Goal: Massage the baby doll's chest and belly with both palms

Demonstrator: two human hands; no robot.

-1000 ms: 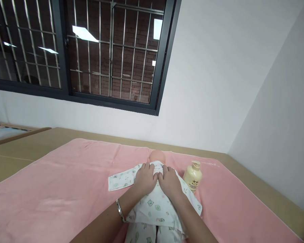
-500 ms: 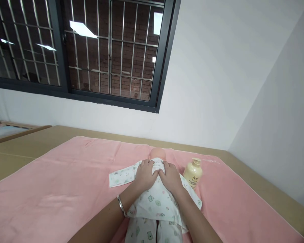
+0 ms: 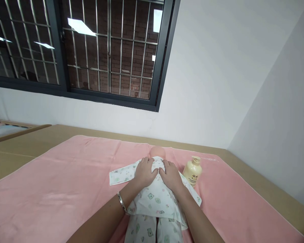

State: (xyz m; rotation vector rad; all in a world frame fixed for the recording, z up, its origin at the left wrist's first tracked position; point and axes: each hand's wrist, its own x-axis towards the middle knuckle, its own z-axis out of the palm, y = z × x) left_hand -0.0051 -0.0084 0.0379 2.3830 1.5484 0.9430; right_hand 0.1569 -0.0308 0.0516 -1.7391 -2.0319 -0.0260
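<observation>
A baby doll (image 3: 157, 152) lies on a pink mat (image 3: 73, 175), its head pointing away from me. It wears a white printed top (image 3: 154, 199) and matching trousers (image 3: 142, 229). My left hand (image 3: 145, 172) rests flat on the left side of the doll's chest, fingers stretched forward. On the right side of the chest lies my right hand (image 3: 171, 174), also flat, the two thumbs close together. One sleeve (image 3: 121, 174) extends out to the left; the other slants down to the right, partly under my forearm.
Just right of the doll stands a cream pump bottle (image 3: 192, 171). The mat covers a tan tabletop (image 3: 20, 152) against a white wall. A dark-framed window (image 3: 111, 96) with metal bars is above. A wooden-edged piece with pale cloth (image 3: 5, 131) shows at far left.
Both hands stay on the doll's chest in nearly the same pose. The whole view has shifted very slightly; the bottle and mat have not moved.
</observation>
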